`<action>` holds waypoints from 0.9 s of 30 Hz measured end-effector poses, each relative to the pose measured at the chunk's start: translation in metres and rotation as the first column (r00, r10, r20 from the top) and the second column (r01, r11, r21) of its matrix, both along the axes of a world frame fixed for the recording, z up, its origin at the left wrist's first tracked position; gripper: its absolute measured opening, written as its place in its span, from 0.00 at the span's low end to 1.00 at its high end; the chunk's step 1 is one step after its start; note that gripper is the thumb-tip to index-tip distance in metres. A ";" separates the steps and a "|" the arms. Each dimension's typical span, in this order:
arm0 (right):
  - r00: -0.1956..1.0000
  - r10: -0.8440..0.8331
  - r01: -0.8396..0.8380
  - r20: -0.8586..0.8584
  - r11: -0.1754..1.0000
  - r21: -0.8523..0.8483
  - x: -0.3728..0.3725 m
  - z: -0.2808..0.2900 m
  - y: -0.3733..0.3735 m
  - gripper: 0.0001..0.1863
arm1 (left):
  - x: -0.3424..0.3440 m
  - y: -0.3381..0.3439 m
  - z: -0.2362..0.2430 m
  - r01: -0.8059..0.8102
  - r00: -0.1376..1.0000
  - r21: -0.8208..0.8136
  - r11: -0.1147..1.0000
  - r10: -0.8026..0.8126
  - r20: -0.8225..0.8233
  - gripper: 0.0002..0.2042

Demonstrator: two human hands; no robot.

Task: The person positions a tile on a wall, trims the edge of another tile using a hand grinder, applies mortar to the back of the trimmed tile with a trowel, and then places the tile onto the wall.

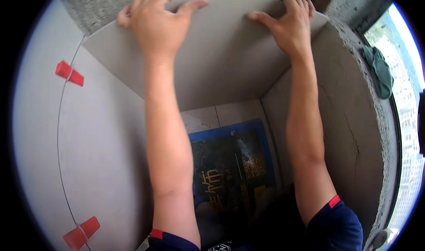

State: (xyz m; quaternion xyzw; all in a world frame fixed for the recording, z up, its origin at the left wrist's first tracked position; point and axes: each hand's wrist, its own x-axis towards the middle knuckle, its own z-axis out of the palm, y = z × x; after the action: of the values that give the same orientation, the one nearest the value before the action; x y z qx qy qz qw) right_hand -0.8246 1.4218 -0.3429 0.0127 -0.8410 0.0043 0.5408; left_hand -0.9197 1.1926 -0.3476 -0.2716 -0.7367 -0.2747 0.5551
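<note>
A large light-grey tile (221, 47) stands at the far side between two walls. My left hand (157, 23) grips its top edge left of the middle, fingers over the edge and thumb on the near face. Closer to the right corner, my right hand (292, 25) holds the same edge in the same way. Both arms reach forward over the floor. The tile's back side is hidden, and so are most of my fingertips behind the edge.
Red wedge clips (69, 73) sit on the joint of the tiled left wall (106, 140). A dark mat with a blue border (265, 145) covers part of the tiled floor. On the right, a cracked grey wall (345, 109) ends at a rough ledge, where a green cloth (379, 72) lies beside a window.
</note>
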 end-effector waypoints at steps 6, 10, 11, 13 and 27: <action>0.994 0.112 -0.109 0.008 0.980 -0.169 0.001 -0.001 -0.013 0.33 | -0.004 0.008 0.007 -0.020 1.000 -0.128 0.992 0.019 -0.010 0.21; 1.000 0.027 -0.025 0.012 0.987 -0.157 -0.007 -0.002 0.006 0.34 | -0.004 -0.002 0.007 -0.086 0.995 -0.193 0.977 0.094 0.030 0.19; 0.997 0.080 -0.080 -0.005 0.976 -0.203 -0.010 -0.005 0.006 0.33 | -0.006 -0.003 0.004 -0.081 0.994 -0.198 0.977 0.093 0.050 0.19; 0.993 0.111 -0.096 0.037 0.956 -0.277 -0.007 -0.002 0.007 0.32 | -0.009 0.002 0.001 -0.065 0.995 -0.195 0.979 0.079 0.063 0.20; 0.994 0.014 0.010 0.112 0.978 -0.210 -0.017 -0.004 0.020 0.30 | -0.019 0.016 -0.006 -0.057 0.998 -0.136 0.989 0.051 -0.046 0.25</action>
State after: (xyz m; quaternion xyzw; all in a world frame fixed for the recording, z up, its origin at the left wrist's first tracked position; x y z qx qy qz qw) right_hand -0.8416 1.4420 -0.3468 -0.0442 -0.8651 0.0944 0.4906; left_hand -0.9382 1.2091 -0.3539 -0.2947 -0.7491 -0.2022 0.5577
